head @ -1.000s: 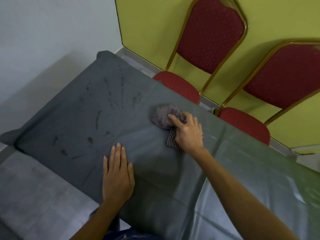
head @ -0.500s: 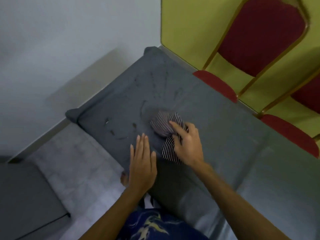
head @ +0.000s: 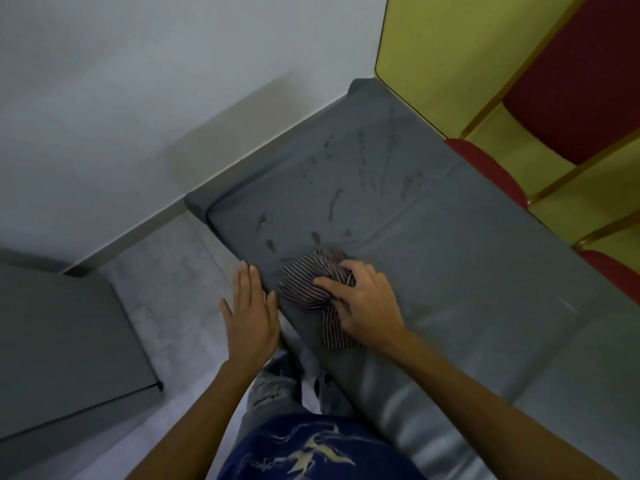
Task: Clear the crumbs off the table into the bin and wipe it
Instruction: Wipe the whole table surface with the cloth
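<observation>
Striped soft cloth (head: 304,284), bunched, lies on the grey covered tabletop (head: 467,258) under the right hand (head: 363,303), whose fingers (head: 327,283) curl into it. It seems light and limp; grip the bunched middle. Just left, the left hand (head: 251,306) is flat, holding nothing.

A red upholstered chair with a gold metal frame (head: 571,81) stands at the upper right before a yellow-green wall panel (head: 433,64), and the red seat of a second such chair (head: 618,277) shows below it at the right edge. On the left a plain white wall (head: 138,81) meets a pale grey tiled floor (head: 166,289). At the bottom are a dark blue shirt with a pale printed pattern (head: 311,452) and ripped grey jeans (head: 273,393).
</observation>
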### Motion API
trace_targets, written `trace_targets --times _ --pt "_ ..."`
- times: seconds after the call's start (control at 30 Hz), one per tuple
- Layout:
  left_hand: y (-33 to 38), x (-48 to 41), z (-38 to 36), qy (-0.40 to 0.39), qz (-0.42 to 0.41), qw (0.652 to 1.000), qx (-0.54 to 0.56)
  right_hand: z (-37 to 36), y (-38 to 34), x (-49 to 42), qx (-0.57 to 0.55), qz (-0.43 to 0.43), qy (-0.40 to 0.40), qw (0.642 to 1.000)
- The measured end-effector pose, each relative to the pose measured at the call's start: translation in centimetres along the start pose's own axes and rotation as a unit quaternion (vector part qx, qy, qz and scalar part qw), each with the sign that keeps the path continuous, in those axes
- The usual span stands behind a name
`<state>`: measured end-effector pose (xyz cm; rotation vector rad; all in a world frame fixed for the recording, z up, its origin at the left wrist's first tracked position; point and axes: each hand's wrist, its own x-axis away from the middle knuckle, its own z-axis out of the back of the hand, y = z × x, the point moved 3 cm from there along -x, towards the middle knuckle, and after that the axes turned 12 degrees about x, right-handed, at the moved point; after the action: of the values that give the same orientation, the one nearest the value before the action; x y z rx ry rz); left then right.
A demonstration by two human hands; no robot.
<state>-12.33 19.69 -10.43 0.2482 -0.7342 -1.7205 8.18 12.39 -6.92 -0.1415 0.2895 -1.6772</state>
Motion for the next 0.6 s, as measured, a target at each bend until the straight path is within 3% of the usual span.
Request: trace_targets --times 0.07,0.17,0.27,0.33,0.47,0.6 --pt "0.2 0.0 -0.2 -0.007 0.005 1.0 -0.013 0.7 2.3 -1.1 0.022 -0.015 0.01 1.0" --pt "0.1 -0.2 -0.3 -0.012 0.013 0.999 -0.034 1.6 7.3 -3.9 0.04 -0.108 0.051 0.992" --pt "-0.1 -0.3 -0.1 -0.006 -0.012 0.998 -0.063 2.4 10.9 -6.5 -0.016 -0.254 0.09 0.963" --pt "-0.3 -0.6 0.3 0.003 -0.033 0.997 -0.072 2.6 10.1 -7.6 -0.071 -0.293 0.107 0.947" --pt "-0.7 -1.6 0.7 -0.003 -0.038 0.998 -0.048 0.9 0.8 -7.1 -0.106 -0.158 0.117 0.975" --pt "-1.3 -1.6 0.4 -0.01 -0.044 0.996 -0.073 -2.6 -6.1 -5.3 0.008 -0.069 0.035 0.997"
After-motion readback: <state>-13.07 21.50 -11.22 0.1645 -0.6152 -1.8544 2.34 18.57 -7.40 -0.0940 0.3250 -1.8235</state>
